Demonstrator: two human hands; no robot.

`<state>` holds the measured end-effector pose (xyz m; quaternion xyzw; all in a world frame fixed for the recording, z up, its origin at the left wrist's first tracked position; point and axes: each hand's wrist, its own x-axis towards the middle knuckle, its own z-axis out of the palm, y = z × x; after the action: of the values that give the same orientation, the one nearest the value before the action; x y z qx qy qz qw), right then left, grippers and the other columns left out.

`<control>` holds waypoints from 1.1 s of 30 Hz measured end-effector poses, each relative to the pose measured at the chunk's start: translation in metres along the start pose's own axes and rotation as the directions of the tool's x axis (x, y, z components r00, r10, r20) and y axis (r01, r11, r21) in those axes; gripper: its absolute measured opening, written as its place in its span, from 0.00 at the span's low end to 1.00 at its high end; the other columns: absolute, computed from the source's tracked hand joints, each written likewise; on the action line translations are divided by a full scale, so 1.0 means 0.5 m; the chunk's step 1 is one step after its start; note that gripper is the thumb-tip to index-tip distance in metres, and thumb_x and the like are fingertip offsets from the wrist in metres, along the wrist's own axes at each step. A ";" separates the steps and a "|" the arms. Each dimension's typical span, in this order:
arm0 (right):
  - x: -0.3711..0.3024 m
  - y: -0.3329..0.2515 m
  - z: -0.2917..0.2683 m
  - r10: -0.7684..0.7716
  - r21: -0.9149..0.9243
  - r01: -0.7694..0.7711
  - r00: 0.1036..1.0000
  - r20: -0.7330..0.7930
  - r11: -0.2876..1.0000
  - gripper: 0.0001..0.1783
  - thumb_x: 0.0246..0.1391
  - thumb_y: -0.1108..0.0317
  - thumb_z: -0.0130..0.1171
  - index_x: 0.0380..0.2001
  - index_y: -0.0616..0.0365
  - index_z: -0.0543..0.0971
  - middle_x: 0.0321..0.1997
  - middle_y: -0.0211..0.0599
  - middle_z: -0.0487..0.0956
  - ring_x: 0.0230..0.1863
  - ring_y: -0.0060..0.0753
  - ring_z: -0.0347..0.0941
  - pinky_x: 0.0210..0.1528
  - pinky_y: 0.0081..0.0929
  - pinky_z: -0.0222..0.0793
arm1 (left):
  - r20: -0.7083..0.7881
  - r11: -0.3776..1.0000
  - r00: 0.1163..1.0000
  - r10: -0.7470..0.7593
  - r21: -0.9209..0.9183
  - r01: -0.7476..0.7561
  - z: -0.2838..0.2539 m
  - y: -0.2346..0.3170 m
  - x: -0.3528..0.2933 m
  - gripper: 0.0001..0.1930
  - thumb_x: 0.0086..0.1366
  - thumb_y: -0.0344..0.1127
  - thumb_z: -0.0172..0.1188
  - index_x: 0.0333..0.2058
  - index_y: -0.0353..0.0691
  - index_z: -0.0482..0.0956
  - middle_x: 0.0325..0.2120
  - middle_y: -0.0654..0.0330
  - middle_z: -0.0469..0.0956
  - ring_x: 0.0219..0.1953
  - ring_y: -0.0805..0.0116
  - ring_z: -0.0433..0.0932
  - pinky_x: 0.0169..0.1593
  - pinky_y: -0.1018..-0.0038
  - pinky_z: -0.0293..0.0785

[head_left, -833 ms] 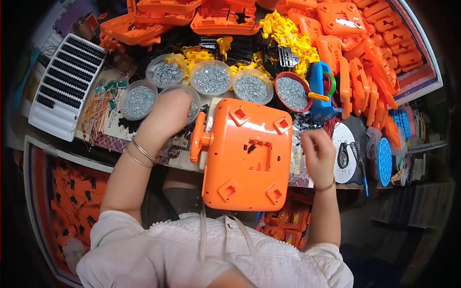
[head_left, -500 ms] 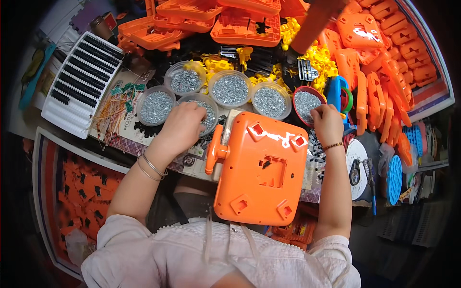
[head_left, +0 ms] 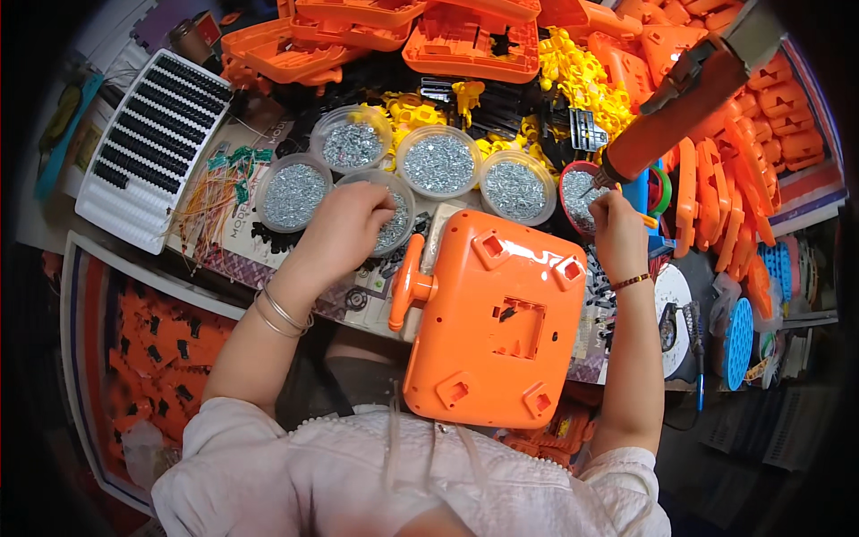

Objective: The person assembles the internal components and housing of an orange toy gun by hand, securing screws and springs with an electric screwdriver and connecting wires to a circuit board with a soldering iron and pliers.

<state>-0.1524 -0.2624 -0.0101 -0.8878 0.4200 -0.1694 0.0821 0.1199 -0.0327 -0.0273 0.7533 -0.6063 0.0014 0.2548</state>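
Note:
My left hand (head_left: 342, 225) is at a clear plastic tub (head_left: 412, 208) of small silvery screws, its fingertips drawn together at the tub's inner edge. Whatever they pinch is hidden. My right hand (head_left: 619, 237) has thumb and fingers pressed together beside a red-rimmed tub (head_left: 565, 204) of similar screws; anything between them is too small to make out. Just above it, an orange power screwdriver (head_left: 658, 130) slants down, its thin bit near my fingertips. Between my forearms lies an orange plastic case (head_left: 470, 345), back side up, with a square opening and a side handle.
More screw tubs (head_left: 438, 163) stand in a row behind the case. Yellow parts (head_left: 582, 72) and orange shells (head_left: 474, 49) pile up beyond. Left are a white tray (head_left: 134, 206) with black pieces and wired green boards (head_left: 242, 161); a bin of orange parts (head_left: 152, 358) sits lower left.
The screwdriver now hangs lower, its bit down near my right fingertips. The case and tubs appear slightly farther right. Both hands stay at their tubs.

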 end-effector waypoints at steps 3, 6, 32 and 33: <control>-0.011 0.007 0.014 -0.031 0.070 0.031 1.000 -0.004 0.997 0.04 0.51 0.74 0.57 0.32 0.60 0.75 0.32 0.46 0.78 0.37 0.52 0.75 0.38 0.40 0.70 | 0.256 0.638 0.940 -0.225 -0.691 0.341 0.000 0.021 0.030 0.06 0.59 0.29 0.60 0.33 0.32 0.77 0.26 0.61 0.78 0.29 0.76 0.74 0.36 0.79 0.70; -0.010 0.023 0.023 -0.072 0.130 0.076 0.997 -0.038 0.989 0.05 0.50 0.77 0.56 0.32 0.58 0.76 0.34 0.46 0.78 0.37 0.53 0.74 0.40 0.39 0.71 | 0.352 0.474 0.924 -0.148 -0.795 0.378 0.009 0.049 0.061 0.07 0.59 0.30 0.60 0.34 0.31 0.77 0.26 0.61 0.78 0.29 0.78 0.74 0.35 0.78 0.71; -0.134 -0.012 0.018 0.075 0.622 0.149 0.945 -0.319 0.768 0.05 0.55 0.78 0.58 0.36 0.63 0.76 0.32 0.35 0.81 0.33 0.22 0.78 0.37 0.19 0.73 | 0.243 0.599 0.923 -0.299 -0.705 0.380 0.003 0.032 0.020 0.09 0.52 0.21 0.61 0.34 0.33 0.74 0.25 0.63 0.77 0.28 0.79 0.75 0.33 0.82 0.72; -0.115 -0.014 0.011 0.051 0.555 0.122 0.957 -0.285 0.823 0.05 0.57 0.78 0.56 0.37 0.64 0.75 0.33 0.35 0.81 0.35 0.21 0.77 0.38 0.18 0.72 | 0.213 0.718 0.928 -0.307 -0.588 0.373 -0.002 0.031 0.015 0.09 0.52 0.21 0.60 0.33 0.33 0.75 0.24 0.62 0.77 0.28 0.78 0.76 0.32 0.81 0.72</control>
<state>-0.1793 -0.2136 -0.0263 -0.7966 0.3411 -0.4152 0.2770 0.1081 -0.0412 -0.0180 0.7249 -0.4360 -0.2819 0.4526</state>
